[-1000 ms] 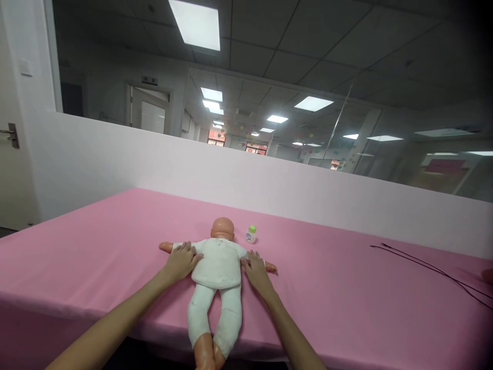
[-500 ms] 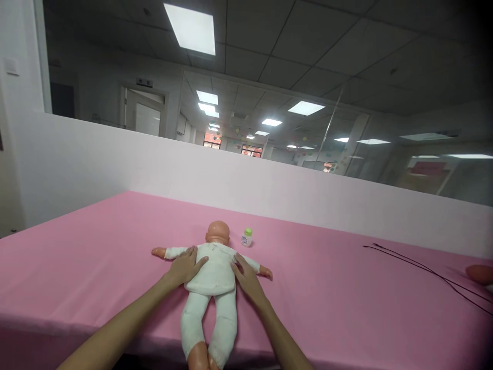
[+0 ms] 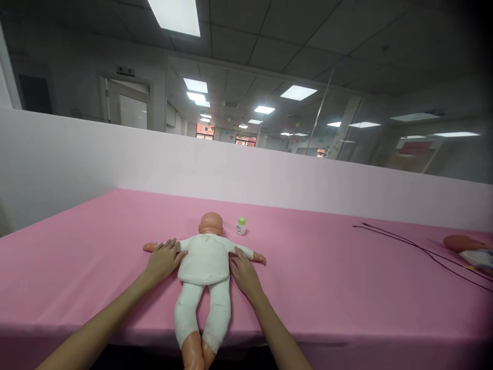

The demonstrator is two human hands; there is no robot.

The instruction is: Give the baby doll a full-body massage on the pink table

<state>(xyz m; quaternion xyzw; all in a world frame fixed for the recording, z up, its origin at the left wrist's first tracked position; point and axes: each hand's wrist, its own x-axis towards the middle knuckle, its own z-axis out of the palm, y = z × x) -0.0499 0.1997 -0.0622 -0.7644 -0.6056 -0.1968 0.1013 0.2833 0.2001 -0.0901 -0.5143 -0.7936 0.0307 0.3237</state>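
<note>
A baby doll (image 3: 205, 262) in a white top and trousers lies face down on the pink-covered table (image 3: 327, 288). Its arms stretch out to the sides, and its feet reach past the near edge. My left hand (image 3: 165, 259) rests on the doll's left-side sleeve near the armpit, fingers extended and thumb apart. On the other side, my right hand (image 3: 245, 272) lies along the doll's side under its arm, fingers stretched out. A small clear bottle with a green cap (image 3: 241, 226) stands beyond the doll's right-side shoulder.
Thin black cords (image 3: 408, 240) run across the right part of the table. Another doll (image 3: 462, 244) lies at the far right edge, partly out of view. A low white wall (image 3: 239, 172) with glass above it borders the table's back.
My left hand has slid outward from the doll's back to its sleeve. My right hand stays close to the doll's side. The view has shifted to the right.
</note>
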